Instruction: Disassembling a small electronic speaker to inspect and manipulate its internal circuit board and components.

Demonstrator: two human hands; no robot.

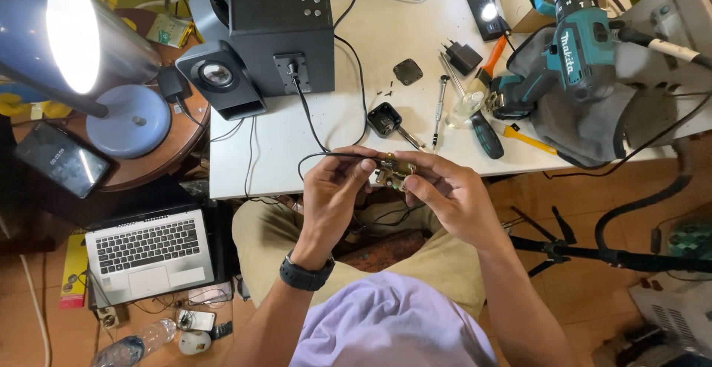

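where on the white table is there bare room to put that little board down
Bare tabletop lies at the near-left corner, below the round speaker and left of the black cable. Another patch sits between the black box and the square cover plate. The right side is crowded: screwdrivers, teal drill.

This is looking like a home workshop corner; a white table (356, 63) is carrying repair tools and electronics. On it, a black speaker unit (278, 25) is standing at the far left; a cordless drill (575, 48) is lying to the right of it, and a screwdriver (439, 111) is resting between them. Left of the table, a blue desk lamp (74, 33) is shining; below the table's left corner, a laptop (148, 252) is sitting on a tiled floor (30, 322).
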